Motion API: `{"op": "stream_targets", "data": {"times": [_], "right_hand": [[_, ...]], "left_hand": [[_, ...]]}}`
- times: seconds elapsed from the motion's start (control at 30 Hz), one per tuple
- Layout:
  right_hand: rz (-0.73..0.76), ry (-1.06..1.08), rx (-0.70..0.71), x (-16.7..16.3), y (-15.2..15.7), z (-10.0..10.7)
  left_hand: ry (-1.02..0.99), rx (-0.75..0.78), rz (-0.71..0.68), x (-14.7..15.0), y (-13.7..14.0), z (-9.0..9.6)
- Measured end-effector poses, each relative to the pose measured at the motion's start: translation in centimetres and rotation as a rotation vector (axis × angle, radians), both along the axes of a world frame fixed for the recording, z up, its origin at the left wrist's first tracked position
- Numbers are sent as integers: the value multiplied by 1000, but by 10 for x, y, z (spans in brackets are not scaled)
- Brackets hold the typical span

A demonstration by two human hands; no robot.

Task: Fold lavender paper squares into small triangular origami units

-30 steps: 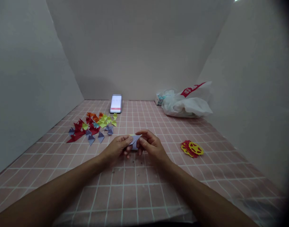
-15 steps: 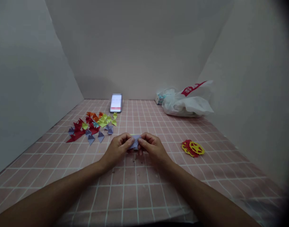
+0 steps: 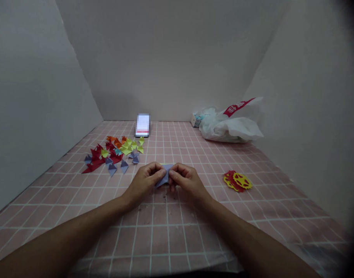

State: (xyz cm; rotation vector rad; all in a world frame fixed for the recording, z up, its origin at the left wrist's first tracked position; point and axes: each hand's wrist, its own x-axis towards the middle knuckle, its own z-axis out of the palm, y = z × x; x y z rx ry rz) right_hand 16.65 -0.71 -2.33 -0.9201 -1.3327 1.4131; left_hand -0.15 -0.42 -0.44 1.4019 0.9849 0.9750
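A small piece of purple origami paper (image 3: pixel 164 178) is held between my hands, just above the middle of the table. My left hand (image 3: pixel 149 177) pinches its left side between thumb and fingers. On the opposite side, my right hand (image 3: pixel 182 176) grips it the same way, thumb on top. The paper looks folded, though fingers cover much of it. Beyond my left hand lies a pile of folded paper pieces in red (image 3: pixel 93 164), purple (image 3: pixel 112 168), yellow (image 3: pixel 127 147) and orange (image 3: pixel 118 143), many with pointed corners.
A lit phone (image 3: pixel 142 125) stands upright behind the pile. At the back right, a white plastic bag (image 3: pixel 230 129) rests against a tissue pack (image 3: pixel 196 120). Red and yellow cut-out discs (image 3: pixel 237 181) lie to the right on the pink checked tablecloth (image 3: pixel 153 239). White walls enclose three sides.
The purple paper has shifted in my fingers, and its lower left corner now points further down. Both hands keep their pinch in nearly the same place.
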Motion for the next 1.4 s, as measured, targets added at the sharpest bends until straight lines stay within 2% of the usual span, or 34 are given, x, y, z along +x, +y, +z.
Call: {"op": "stream_targets", "data": {"times": [0.2,0.43,0.6,0.8,1.2,1.4], "right_hand": [[-56,-49,-39,-4,-7,2],[59,58,-38,0,-2,-2],[59,51,-33,1,-1,-2],[54,41,-43,0,-3,1],[-14,-16,-57,-4,-6,1],[-45,-78,-8,-4,-9,0]], "left_hand": [[88,34,21,2,-2,5],[25,3,-15,2,-3,6],[-18,-18,-38,2,-3,3],[24,8,-28,2,-3,3],[103,72,-7,3,-5,7],[126,101,-17,2,-4,4]]}}
